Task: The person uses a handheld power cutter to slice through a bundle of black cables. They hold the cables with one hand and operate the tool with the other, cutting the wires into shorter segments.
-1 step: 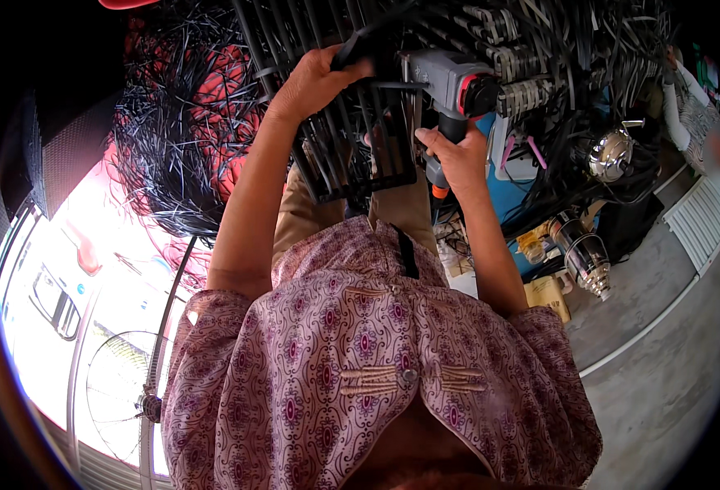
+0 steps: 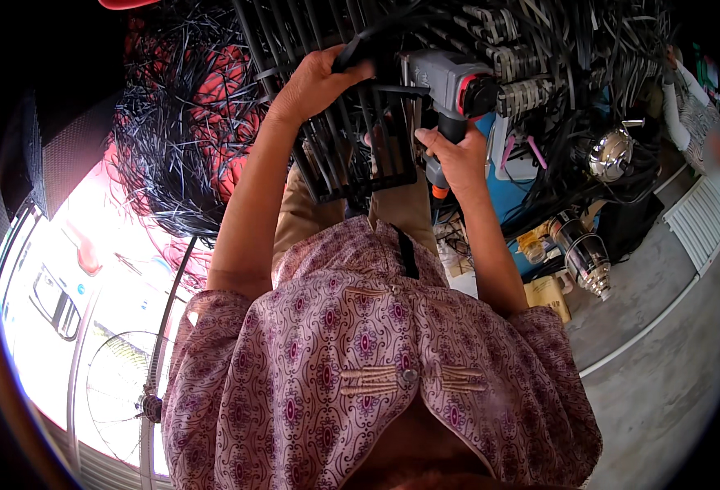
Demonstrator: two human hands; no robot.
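Note:
My right hand (image 2: 458, 151) is closed around the black handle of a grey pistol-grip power tool (image 2: 450, 77). The tool has a red and black round end and an orange piece at its foot. Its narrow front points left at a black slatted frame (image 2: 380, 131) over my lap. My left hand (image 2: 315, 86) is closed on a flat black strip (image 2: 364, 47) at the frame's upper part. Dark strips overlap where the tool's front meets the frame, so I cannot tell exactly what it touches.
A large tangle of black strips (image 2: 176, 139) over red material lies at left. Bundled strips (image 2: 523, 82) are at upper right. Nearby are a shiny metal vessel (image 2: 611, 157), a dark cylinder (image 2: 580, 253) and a yellow container (image 2: 548, 296). A fan (image 2: 123, 392) stands lower left; another person (image 2: 691, 106) sits at far right.
The black strip by my left hand has shifted slightly. Both hands and the power tool stay almost in place.

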